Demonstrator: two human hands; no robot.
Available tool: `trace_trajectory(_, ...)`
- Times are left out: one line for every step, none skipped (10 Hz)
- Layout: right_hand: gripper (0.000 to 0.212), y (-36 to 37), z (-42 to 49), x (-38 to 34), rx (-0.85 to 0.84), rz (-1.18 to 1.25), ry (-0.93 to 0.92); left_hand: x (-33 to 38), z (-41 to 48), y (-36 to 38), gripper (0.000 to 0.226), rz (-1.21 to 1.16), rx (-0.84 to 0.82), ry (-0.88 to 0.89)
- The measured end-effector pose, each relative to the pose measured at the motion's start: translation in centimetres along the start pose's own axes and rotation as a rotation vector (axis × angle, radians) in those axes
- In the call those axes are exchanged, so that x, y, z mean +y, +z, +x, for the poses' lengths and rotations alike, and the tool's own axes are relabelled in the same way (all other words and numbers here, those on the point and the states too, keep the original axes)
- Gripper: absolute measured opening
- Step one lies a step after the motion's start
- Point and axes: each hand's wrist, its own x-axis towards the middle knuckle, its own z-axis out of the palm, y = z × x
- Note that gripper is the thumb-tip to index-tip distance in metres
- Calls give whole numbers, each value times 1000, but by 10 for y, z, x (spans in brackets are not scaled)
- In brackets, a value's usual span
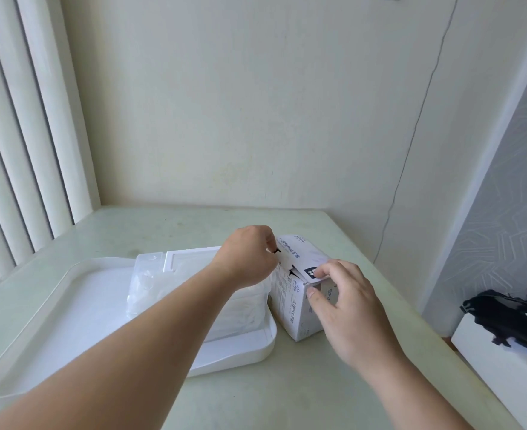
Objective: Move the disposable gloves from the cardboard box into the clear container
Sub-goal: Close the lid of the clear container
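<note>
A white cardboard glove box [293, 305] with blue print stands on the pale green table [256, 395], just right of a white tray. Its top flap [305, 256] is bent upward. My left hand [249, 256] pinches the flap's far left edge. My right hand [346, 302] pinches the flap's near right corner between thumb and fingers. The clear container [150, 280] with a white lid stands on the tray, partly behind my left forearm. No gloves show inside the box from here.
The white tray [69, 308] covers the table's left half. A wall rises behind the table and vertical blinds [14, 150] hang at left. At the right, beyond the table edge, a white box [489, 355] carries a black item [510, 315].
</note>
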Motion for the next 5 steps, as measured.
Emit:
trace_trajectory(24,-1,-2,-1,-32,-34,-48,-2,1,1,28,-19,6,28)
trace_trajectory(38,-4,-2,-6,-114,-12,-42,0,2,3,18,47,37,46)
trace_trajectory(44,-8,0,-9,-122,0,-39,3,-1,3,17,111,21,55)
trace_trajectory(40,-15,-1,-12,-93,24,-57,5,-4,-6,26,124,57,54)
trace_trajectory(23,-30,1,-25,4,151,-54,8,-12,-25,28,112,125,90)
